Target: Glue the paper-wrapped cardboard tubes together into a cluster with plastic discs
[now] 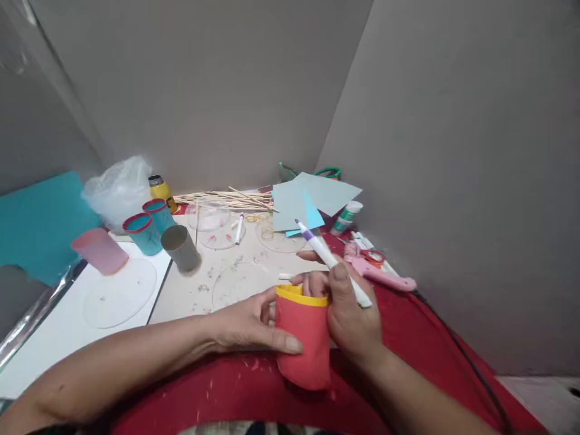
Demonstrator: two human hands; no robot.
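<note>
A red paper cup [304, 347] with a yellow band round its rim is held upright near the table's front edge. My left hand [254, 323] grips it from the left, thumb flat on its front. On the other side, my right hand [353, 308] has a white marker [327, 255] with a purple band between thumb and palm, its dark tip pointing up and left. Some right-hand fingers curl at the cup's rim, partly hidden behind it. A white marker cap [285, 277] seems to lie just behind the cup.
Teal cups [144, 234], a grey cup [181, 249] and a pink cup [100, 251] stand at left. Behind are a yellow bottle [163, 193], wooden sticks [217, 198] and clear discs [247, 287]. Paper sheets [294, 202], a glue bottle [347, 217] and a corded pink glue gun [380, 273] lie right.
</note>
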